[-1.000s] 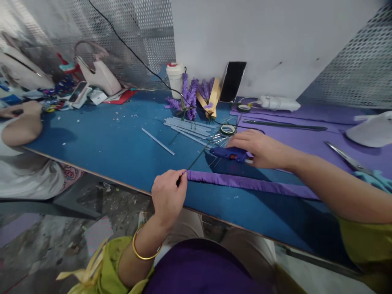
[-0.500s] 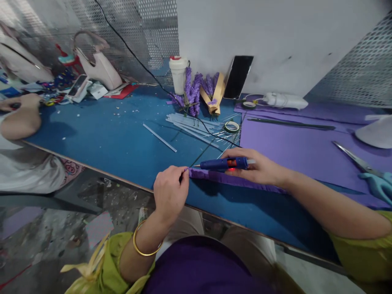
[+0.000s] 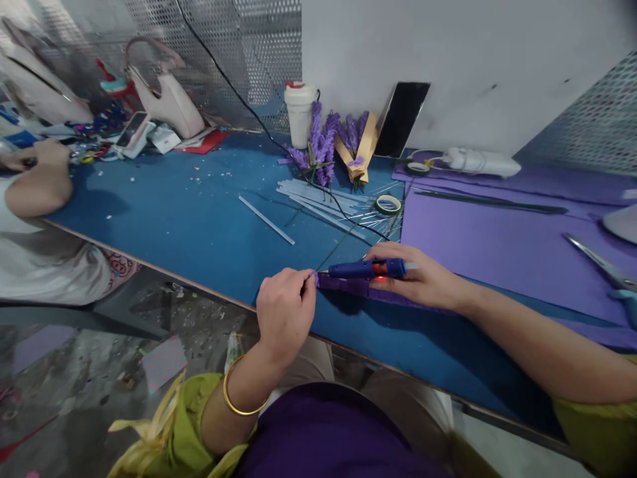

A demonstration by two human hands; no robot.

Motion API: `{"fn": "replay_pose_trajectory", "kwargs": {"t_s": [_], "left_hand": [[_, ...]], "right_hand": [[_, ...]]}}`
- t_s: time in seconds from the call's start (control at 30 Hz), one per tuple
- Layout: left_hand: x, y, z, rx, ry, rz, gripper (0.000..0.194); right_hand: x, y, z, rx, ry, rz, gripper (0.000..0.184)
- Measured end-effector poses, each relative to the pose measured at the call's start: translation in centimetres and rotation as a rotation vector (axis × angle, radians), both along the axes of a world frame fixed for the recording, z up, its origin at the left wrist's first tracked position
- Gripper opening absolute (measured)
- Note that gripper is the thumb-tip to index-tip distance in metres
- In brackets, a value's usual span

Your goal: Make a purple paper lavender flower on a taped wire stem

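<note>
1. Left hand, low centre of the frame, pinches the end of the purple strip, which runs rightward along the table's near edge.
2. Right hand, at centre right, grips the blue glue gun, apart from the left hand. A second ago the gun was farther up and right of the pinched end; now its tip is just beside it, seemingly close enough to apply glue there.
3. Beyond, at centre, lie clear glue sticks and a tape roll.
4. Farthest, upper centre: purple flowers.

Left of the loose stick, the tabletop gives passage; rightward, glue gun and cord obstruct.
</note>
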State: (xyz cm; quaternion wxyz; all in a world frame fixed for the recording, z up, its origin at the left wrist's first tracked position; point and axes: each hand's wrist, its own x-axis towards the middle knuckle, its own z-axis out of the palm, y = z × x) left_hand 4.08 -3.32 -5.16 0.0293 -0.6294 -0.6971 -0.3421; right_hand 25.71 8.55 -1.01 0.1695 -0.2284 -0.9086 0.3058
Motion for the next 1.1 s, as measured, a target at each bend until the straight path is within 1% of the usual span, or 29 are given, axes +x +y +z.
{"fn": "replay_pose_trajectory", "kwargs": {"t_s": [0.3, 0.67, 1.1], "left_hand": [[0.01, -0.05, 0.02, 0.005, 0.023, 0.009, 0.016], [0.02, -0.07, -0.04, 0.008, 0.029, 0.003, 0.018], [-0.04, -0.12, -0.14, 0.012, 0.048, 0.009, 0.017]], "right_hand": [[-0.43, -0.06, 0.26, 0.041, -0.034, -0.024, 0.028], [-0.48, -0.17, 0.24, 0.035, -0.012, -0.039, 0.028], [-0.52, -0.24, 0.23, 0.041, -0.042, -0.054, 0.027]]}}
